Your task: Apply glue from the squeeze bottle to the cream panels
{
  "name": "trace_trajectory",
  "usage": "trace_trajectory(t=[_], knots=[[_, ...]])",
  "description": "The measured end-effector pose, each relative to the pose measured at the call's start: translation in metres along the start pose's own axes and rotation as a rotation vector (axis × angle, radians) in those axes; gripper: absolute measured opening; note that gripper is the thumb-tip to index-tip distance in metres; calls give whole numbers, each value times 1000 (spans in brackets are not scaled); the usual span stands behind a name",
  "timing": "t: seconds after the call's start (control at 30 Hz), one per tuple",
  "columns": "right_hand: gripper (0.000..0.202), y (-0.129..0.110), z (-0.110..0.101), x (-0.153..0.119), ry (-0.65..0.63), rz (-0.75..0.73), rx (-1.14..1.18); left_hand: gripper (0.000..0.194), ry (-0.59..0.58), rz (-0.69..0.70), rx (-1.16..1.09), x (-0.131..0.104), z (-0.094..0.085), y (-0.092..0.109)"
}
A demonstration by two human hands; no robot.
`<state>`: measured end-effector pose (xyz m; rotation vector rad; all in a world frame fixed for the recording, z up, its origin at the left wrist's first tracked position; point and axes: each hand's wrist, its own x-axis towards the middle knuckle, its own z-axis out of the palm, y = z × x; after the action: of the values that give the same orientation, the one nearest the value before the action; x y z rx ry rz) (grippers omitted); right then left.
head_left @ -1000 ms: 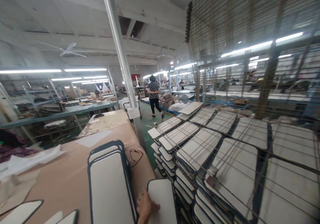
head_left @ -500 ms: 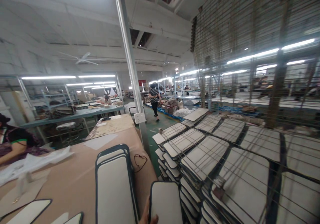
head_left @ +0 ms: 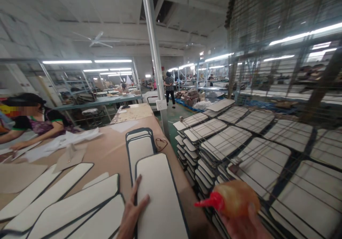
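Observation:
My left hand [head_left: 133, 203] is at the left edge of a long cream panel with dark edging [head_left: 157, 189], its thumb and a finger showing on the panel's face. The other fingers are hidden. This panel overlaps the near part of a stack of similar panels [head_left: 140, 150] on the brown-covered table. At lower right my right hand [head_left: 240, 223] is wrapped round an amber squeeze bottle [head_left: 239, 196]. Its red nozzle [head_left: 210, 202] points left, toward the panel.
More edged panels [head_left: 77, 214] lie overlapping at left on the table. Eyeglasses [head_left: 161, 144] rest near its right edge. A metal post [head_left: 153, 43] with a socket stands beyond. Right are stacked panels [head_left: 227, 143] under a wire rack. A person [head_left: 40, 121] sits at left.
The amber bottle and my right hand have come into view at lower right. The held panel shows more fully and now overlaps the stack. The view has tilted down and left.

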<state>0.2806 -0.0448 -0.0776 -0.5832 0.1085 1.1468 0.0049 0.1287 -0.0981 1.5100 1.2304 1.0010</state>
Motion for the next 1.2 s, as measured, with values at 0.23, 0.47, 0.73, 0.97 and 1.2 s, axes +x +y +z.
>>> trace_trajectory(t=[0.23,0.47,0.73,0.97,1.2], knots=[[65,12,94,-17,-82,-296,-65,93,54,132,-95,-9,-76,61],[60,42,127,-18,-185,-518,-194,95,-182,-146,-327,-10,-109,45],[57,44,153,-19,-268,-687,-303,82,-351,-194,-419,-8,-126,48],[60,33,151,-17,-329,-713,-333,82,-239,-175,-386,-21,-119,63],[58,14,141,-17,-310,-797,-368,82,-278,-252,-464,-30,-108,64]])
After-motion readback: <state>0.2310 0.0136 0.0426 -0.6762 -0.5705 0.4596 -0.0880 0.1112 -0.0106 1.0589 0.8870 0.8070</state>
